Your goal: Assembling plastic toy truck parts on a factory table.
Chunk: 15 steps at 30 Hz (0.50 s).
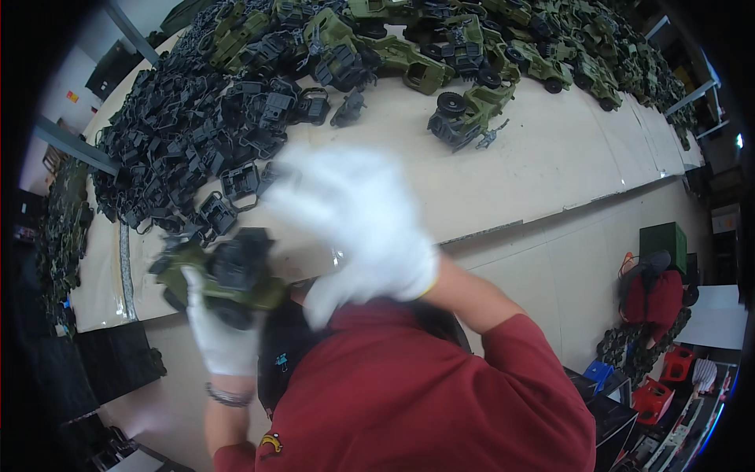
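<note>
My left hand (222, 334), in a white glove, grips a green toy jeep (267, 293) at the table's near edge. A dark grey plastic part (242, 259) sits on top of the jeep; the jeep is slightly blurred. My right hand (358, 208), also gloved in white, is smeared by motion over the table, to the right of the jeep. Its fingers cannot be made out, nor whether they hold anything. Just beyond it lie loose dark grey parts (239, 181) shaped like frames with seats.
A big heap of dark grey parts (173, 134) covers the table's left side. Assembled green toy jeeps (535, 63) pile along the far side, with one jeep (472, 114) standing nearer, apart. Another person (657, 303) in red is at the right, near red stools (651, 400).
</note>
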### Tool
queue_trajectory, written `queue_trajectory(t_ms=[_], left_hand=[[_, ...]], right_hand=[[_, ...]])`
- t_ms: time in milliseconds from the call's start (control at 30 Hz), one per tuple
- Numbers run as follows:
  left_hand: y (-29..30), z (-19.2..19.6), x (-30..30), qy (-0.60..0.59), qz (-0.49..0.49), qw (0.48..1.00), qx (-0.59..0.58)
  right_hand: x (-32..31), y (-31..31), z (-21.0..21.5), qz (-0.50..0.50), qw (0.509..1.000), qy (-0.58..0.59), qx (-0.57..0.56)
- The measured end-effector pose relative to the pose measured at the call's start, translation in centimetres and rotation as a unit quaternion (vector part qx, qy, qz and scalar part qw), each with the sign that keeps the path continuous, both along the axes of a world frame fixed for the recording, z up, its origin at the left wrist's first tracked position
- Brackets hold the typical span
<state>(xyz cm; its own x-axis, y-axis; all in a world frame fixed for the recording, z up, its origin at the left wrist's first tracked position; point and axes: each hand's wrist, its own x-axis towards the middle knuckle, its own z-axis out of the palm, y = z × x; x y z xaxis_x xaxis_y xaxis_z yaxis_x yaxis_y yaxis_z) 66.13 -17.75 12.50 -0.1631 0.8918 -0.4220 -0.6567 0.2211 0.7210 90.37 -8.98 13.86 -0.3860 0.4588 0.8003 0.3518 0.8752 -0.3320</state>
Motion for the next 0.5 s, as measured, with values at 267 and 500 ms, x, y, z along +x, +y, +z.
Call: queue_trajectory(t_ms=[267, 500], left_hand=[[10.4, 8.2, -31.6, 0.094, 0.434, 0.876, 0.187], [10.3, -2.1, -17.3, 0.269, 0.161, 0.936, 0.161]], right_hand=[[25.7, 12.9, -6.9, -0.45, 0.864, -0.227, -0.005], [26.6, 13.0, -7.3, -0.338, 0.919, -0.165, -0.12]])
